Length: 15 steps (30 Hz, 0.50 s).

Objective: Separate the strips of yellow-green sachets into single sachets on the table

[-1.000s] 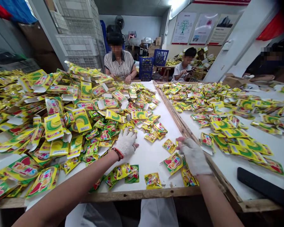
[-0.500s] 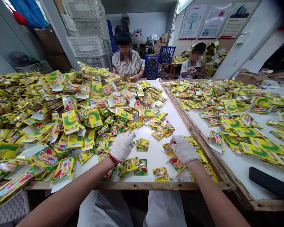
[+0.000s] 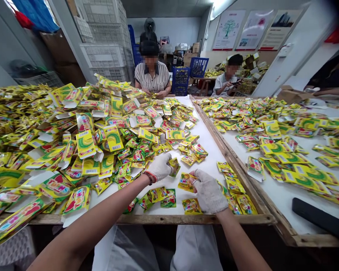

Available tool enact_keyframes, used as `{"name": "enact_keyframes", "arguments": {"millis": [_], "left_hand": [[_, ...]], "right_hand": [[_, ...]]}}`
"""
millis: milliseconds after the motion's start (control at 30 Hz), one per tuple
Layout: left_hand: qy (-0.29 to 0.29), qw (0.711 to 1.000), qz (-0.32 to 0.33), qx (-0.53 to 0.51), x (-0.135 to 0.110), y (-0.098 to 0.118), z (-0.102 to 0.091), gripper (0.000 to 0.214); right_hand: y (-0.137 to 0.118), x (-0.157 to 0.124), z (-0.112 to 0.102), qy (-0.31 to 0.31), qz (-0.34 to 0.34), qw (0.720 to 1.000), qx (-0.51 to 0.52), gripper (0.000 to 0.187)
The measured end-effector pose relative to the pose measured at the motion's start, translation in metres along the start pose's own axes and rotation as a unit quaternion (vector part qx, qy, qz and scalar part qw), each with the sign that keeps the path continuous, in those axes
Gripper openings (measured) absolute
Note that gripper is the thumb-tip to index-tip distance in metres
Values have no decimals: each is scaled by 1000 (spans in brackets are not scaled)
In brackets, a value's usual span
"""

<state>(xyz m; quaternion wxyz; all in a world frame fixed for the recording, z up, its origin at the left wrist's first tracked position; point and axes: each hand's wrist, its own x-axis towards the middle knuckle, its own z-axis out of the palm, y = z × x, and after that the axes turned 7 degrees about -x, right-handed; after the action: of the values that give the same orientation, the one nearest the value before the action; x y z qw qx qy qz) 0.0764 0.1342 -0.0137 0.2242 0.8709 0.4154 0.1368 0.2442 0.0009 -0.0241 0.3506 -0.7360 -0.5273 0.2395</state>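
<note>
My left hand (image 3: 159,168), in a white knit glove with bare fingertips, is closed on a small yellow-green candy packet (image 3: 174,167) just above the white tabletop. My right hand (image 3: 209,191), gloved the same way, pinches the right edge of a yellow candy packet (image 3: 185,182). Below that one lies another yellow packet (image 3: 191,206), close to the right hand. Several yellow packets (image 3: 234,183) sit in rows beside the wooden strip, partly hidden by the right hand. Left of centre, green and yellow packets (image 3: 168,198) lie near the table's front edge.
A large heap of flat yellow cartons (image 3: 84,145) and packets covers the left side. A wooden divider (image 3: 214,135) separates the right section, with more cartons (image 3: 282,146) and a black phone-like object (image 3: 318,217). Two people (image 3: 151,77) sit beyond the table.
My left hand has moved right and slightly up, and now has a packet in its fingers. The right hand has shifted left and down, bringing its packet away from the rows by the divider.
</note>
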Motion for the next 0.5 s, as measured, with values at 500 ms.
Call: {"name": "enact_keyframes", "arguments": {"millis": [500], "left_hand": [[-39, 979, 57, 192, -7, 5, -2, 19]], "right_hand": [[10, 0, 11, 24, -23, 999, -31, 18]]}}
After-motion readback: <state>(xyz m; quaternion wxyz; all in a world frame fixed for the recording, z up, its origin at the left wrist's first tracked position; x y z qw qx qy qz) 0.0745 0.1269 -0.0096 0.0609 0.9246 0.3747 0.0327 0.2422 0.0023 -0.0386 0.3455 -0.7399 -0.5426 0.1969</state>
